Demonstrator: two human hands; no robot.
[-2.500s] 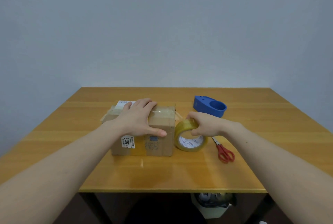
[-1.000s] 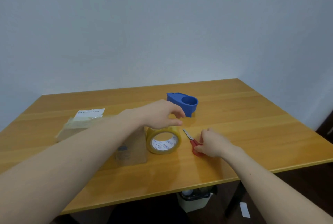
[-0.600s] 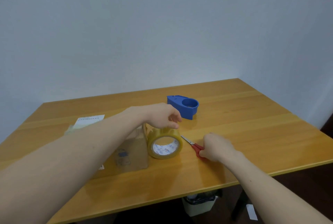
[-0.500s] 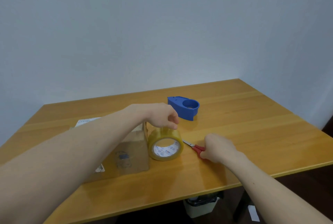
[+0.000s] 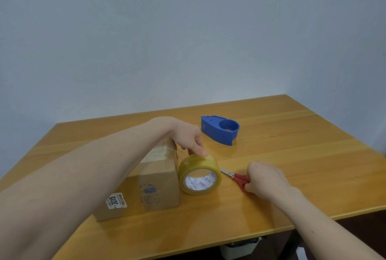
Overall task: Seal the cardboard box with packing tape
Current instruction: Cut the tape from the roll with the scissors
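Note:
A small cardboard box (image 5: 154, 188) with a "3015" sticker lies on the wooden table (image 5: 292, 155), partly hidden by my left forearm. A roll of clear yellowish packing tape (image 5: 199, 174) stands on edge against the box's right side. My left hand (image 5: 188, 137) reaches over the box and pinches the top of the roll with its fingertips. To the right, my right hand (image 5: 265, 179) is closed over the red handles of the scissors (image 5: 235, 177), which lie flat with the blades pointing at the roll.
A blue plastic tape dispenser (image 5: 219, 130) sits behind the roll toward the back of the table. The table's front edge runs just below my right forearm, with a bin (image 5: 240, 248) on the floor beneath it.
My left hand left the box top and took the top of the tape roll. My right hand let go of the roll and closed on the scissors' handles. The view shifted right.

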